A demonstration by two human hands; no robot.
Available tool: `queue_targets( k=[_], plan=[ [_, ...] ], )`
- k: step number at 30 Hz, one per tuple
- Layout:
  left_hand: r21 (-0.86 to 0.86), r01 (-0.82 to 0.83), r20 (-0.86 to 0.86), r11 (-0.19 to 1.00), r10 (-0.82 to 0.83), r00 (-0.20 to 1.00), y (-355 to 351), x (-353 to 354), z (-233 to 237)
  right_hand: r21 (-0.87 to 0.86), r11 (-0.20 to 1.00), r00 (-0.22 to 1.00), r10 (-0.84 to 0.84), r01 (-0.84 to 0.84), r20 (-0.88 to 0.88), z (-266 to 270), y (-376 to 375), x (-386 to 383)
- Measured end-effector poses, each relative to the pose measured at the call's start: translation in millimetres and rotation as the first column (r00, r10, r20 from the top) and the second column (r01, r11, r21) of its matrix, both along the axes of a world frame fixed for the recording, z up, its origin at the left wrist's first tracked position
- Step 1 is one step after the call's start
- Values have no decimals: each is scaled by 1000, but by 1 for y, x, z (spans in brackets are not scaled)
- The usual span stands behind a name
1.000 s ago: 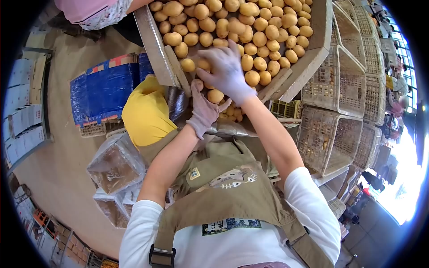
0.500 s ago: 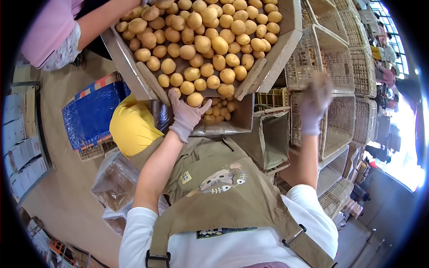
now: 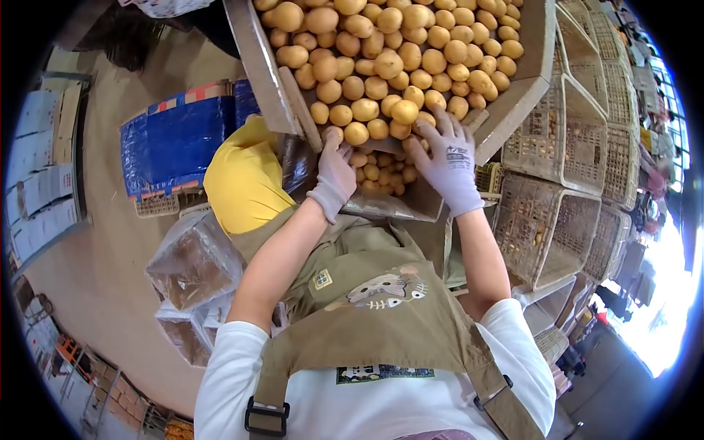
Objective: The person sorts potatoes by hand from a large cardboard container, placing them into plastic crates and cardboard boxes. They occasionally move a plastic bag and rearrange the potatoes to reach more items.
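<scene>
Fingers (image 3: 442, 125) of the right hand (image 3: 449, 161) are spread open, palm down, resting on the front row of potatoes (image 3: 381, 66) at the mouth of the tray (image 3: 257, 66). Half a second ago this hand was off to the side by the wire baskets (image 3: 565, 125), blurred; it's now back at the mouth, so both hands are on the pile again. Left hand (image 3: 334, 172) hasn't left its spot at the mouth's left corner. Its fingers are curled against one potato at the lip, but it's seen from the back, so can't tell if it actually grips it. Both hands are gloved. Largest item is the tray, a tilted wooden one heaped with potatoes. The baskets are stacked to the right of it, mostly empty as far as the fisheye edge shows. Left of the arms are a blue sack (image 3: 176, 136), a yellow bag (image 3: 246, 183) and clear bags (image 3: 194, 268) on the floor. Directly under the mouth is a lined box (image 3: 389, 211) already holding smaller potatoes, between the two wrists.
</scene>
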State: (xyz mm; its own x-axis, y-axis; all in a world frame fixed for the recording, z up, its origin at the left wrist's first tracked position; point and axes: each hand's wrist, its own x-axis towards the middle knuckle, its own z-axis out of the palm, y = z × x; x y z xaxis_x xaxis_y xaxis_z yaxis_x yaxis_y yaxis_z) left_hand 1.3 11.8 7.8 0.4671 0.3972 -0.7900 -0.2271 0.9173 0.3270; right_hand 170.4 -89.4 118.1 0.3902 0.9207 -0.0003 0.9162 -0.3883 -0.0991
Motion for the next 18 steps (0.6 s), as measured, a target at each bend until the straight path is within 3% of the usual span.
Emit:
queue_targets(
  k=[1, 3, 5, 6, 7, 9, 11, 12, 13, 15, 16, 18],
  plan=[
    [-32, -34, 47, 999, 36, 998, 1, 1, 10, 39, 999, 997, 32, -34, 65, -1, 0, 3],
    [-93, -95, 138, 991, 108, 985, 2, 3, 25, -223, 975, 999, 10, -18, -40, 2, 3, 10],
    [-158, -140, 112, 977, 159, 981, 2, 4, 21, -111, 969, 839, -245, 219, -487, -3, 19, 31],
    [-151, -130, 83, 980, 144, 986, 2, 5, 18, 164, 979, 989, -107, 123, -105, -7, 25, 22],
    [-147, -119, 55, 982, 128, 990, 2, 5, 16, 54, 998, 1000, -16, 15, 3, -4, 28, 11],
    [-170, -141, 1, 975, 143, 990, 4, 5, 9, 48, 997, 998, 67, -66, -19, -5, 28, 9],
    [-136, -124, 29, 983, 129, 991, -2, 2, -3, -133, 990, 932, -94, 50, -350, 16, 33, 30],
    [-83, -96, 85, 992, 103, 991, -5, 1, -7, 6, 1000, 992, -5, 6, -124, 9, 28, 33],
    [-28, -73, 142, 997, 76, 987, -7, 0, -11, -53, 998, 988, -21, 13, -152, 6, 24, 39],
    [-38, -19, 86, 999, 23, 996, -5, -1, -15, -173, 985, 976, -59, 22, -208, 2, 19, 51],
    [-10, -22, 81, 1000, 23, 996, -4, 0, -14, -160, 981, 918, -158, 106, -364, -3, 24, 61],
    [-57, 40, 21, 998, -38, 999, 4, 1, 13, -194, 980, 993, -58, 37, -100, -13, 24, 31]
  ],
)
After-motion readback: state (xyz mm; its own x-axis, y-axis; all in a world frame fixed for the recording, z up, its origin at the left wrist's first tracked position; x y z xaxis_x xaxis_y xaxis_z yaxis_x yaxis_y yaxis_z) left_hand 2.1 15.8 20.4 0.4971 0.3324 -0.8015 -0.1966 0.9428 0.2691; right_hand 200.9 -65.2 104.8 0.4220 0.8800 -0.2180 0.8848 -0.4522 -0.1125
